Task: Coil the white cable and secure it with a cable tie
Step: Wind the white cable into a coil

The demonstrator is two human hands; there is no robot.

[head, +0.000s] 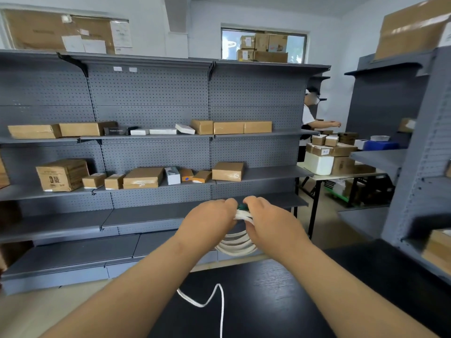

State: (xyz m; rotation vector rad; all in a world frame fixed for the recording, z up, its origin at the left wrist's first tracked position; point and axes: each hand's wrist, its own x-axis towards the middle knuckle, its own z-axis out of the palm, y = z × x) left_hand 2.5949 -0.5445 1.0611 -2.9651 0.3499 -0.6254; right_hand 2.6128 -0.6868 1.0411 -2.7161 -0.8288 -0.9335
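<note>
Room, as we see it: pale walls (322, 40) | grey pegboard shelving (151, 93) with cardboard boxes (61, 174) | bright window (296, 47) | black table (280, 301) | beige floor (36, 311)

Single head view, forward-down, close over hands (241, 223), facing shelving (151, 113).

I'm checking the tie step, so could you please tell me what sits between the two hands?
In the head view, the gathered top of the white cable coil and a small green piece, probably the tie, sit between left hand and right hand.

Both bare forearms reach forward, left hand (207, 219) and right hand (269, 219) closed, knuckles nearly touching.
</note>
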